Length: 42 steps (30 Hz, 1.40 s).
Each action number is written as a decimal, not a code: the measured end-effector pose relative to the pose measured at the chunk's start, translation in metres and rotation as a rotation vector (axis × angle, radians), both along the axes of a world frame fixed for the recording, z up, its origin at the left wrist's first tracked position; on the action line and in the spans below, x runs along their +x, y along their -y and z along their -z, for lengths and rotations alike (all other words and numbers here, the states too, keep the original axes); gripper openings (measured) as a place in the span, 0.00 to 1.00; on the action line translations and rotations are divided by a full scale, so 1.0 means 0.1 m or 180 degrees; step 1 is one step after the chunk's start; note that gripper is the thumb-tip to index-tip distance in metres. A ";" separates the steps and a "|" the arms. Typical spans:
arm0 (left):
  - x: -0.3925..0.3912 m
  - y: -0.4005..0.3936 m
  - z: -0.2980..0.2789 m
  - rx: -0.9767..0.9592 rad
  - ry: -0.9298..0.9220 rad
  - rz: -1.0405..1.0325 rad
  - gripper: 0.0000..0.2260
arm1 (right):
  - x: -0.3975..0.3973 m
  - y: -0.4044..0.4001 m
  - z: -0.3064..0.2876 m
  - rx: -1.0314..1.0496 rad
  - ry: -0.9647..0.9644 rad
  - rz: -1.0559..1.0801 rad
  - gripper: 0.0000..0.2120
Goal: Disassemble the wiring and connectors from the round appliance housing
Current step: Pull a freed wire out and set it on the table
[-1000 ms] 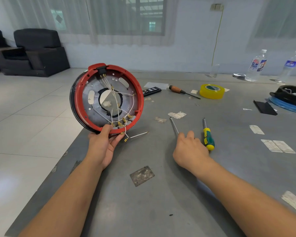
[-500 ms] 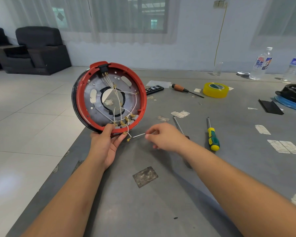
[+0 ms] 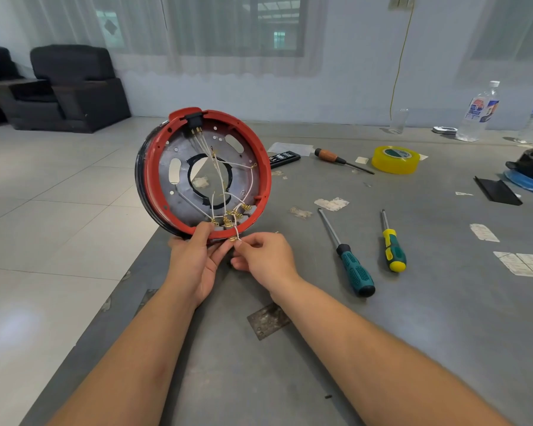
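Observation:
The round appliance housing (image 3: 154, 179), red-rimmed with a grey metal plate and a central hole, stands on edge at the table's left edge. White wires (image 3: 219, 173) run from a black plug socket (image 3: 194, 121) at its top down to several brass connectors (image 3: 228, 221) at the bottom. My left hand (image 3: 194, 259) grips the lower rim, thumb inside. My right hand (image 3: 263, 256) pinches a loose white wire with a brass connector (image 3: 234, 239) just below the rim.
On the grey table (image 3: 290, 379) lie a teal-handled screwdriver (image 3: 348, 262), a yellow-green screwdriver (image 3: 393, 247), a wooden-handled screwdriver (image 3: 336, 158), a yellow tape roll (image 3: 395, 159), a black remote (image 3: 283, 157), two water bottles (image 3: 479, 112) and a black part on a blue lid (image 3: 530, 173).
My right hand left the teal screwdriver on the table, moved left to the housing's lower rim and took hold of the loose wire. The left hand kept holding the housing.

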<state>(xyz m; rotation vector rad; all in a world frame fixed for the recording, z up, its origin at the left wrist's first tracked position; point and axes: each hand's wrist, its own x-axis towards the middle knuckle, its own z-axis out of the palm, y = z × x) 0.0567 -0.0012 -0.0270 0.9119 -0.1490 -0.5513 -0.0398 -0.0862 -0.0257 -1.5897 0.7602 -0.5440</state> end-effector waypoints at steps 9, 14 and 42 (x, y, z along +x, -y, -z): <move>0.01 -0.02 -0.01 -0.0023 -0.0085 0.0030 0.23 | -0.35 0.38 -0.21 -0.1409 0.0320 0.0062 0.14; -0.01 0.00 -0.03 0.0110 -0.0051 0.0082 0.23 | -0.68 1.01 -0.46 -0.1319 0.0236 0.0504 0.15; -0.01 0.64 0.05 0.0089 -0.0131 0.0401 0.19 | -0.24 2.95 -0.33 -0.2053 -0.2807 0.1099 0.14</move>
